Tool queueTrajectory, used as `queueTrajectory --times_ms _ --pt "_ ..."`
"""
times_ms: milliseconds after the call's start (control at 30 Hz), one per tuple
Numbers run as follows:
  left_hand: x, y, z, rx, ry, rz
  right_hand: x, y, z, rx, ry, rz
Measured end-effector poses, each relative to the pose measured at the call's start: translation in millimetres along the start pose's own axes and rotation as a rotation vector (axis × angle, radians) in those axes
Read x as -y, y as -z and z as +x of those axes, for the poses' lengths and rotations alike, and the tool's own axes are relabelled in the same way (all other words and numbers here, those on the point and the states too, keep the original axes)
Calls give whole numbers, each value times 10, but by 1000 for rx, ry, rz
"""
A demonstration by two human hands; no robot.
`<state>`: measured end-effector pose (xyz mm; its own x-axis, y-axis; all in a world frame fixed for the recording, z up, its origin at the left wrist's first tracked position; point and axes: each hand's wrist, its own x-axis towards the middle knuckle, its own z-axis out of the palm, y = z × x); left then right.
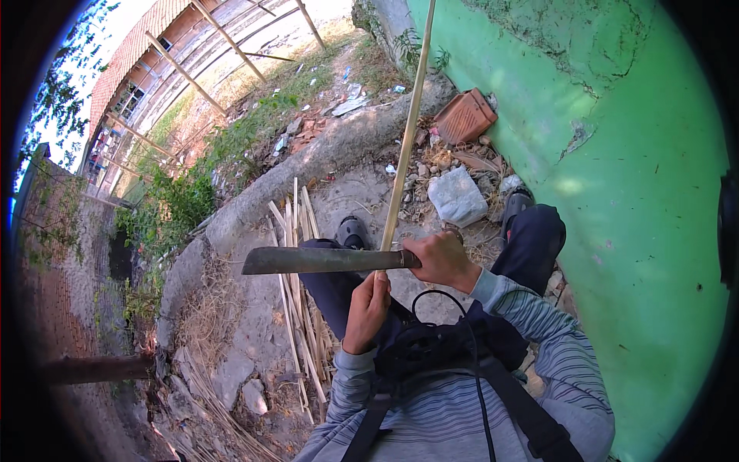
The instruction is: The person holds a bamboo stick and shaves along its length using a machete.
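Observation:
In the middle, my right hand [443, 258] is closed round the handle of a machete [323, 260], whose broad dark blade points left. A long pale strip of bamboo [406, 146] runs up and away from me. Its near end sits between the fingers of my left hand [368, 312], pinched just below the blade. The blade lies across the strip close to that end; whether its edge is cutting in cannot be made out. Several split bamboo strips [296, 308] lie in a pile on the ground to the left of my leg.
A green wall [639, 231] rises close on my right. Ahead are a white block [457, 195], an orange-brown hollow brick [465, 117] and rubble. A low curved cement edge [323, 154] crosses the ground. Thin shavings [208, 331] lie at left, near a dark horizontal pole [96, 369].

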<state>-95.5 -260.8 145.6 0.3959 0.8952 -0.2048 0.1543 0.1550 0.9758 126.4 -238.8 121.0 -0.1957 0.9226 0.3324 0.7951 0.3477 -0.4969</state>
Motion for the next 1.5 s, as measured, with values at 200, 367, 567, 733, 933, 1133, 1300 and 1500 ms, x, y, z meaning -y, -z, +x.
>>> queueTrajectory --times_ms 200,367,567,733,933,1133,1300,1500 --pt "-27 -34 -83 -203 -150 342 -235 168 265 -38 -119 -51" --pt "-75 -34 -88 -209 -143 383 -137 82 170 -67 -99 3" --pt "-108 -29 -211 -201 -119 359 -260 139 289 -99 -104 -14" --pt "-93 -11 -274 -230 -111 401 -418 138 402 -197 -118 -62" --pt "-51 26 -297 -210 -137 412 -224 90 263 2 -93 -29" --pt "-105 69 -488 -213 -96 446 -604 249 555 -177 -212 1" --pt "-89 94 -431 -209 -123 481 -311 60 327 -54 -70 -11" --pt "-97 171 -849 -192 -54 539 -903 356 698 -178 -234 -51"
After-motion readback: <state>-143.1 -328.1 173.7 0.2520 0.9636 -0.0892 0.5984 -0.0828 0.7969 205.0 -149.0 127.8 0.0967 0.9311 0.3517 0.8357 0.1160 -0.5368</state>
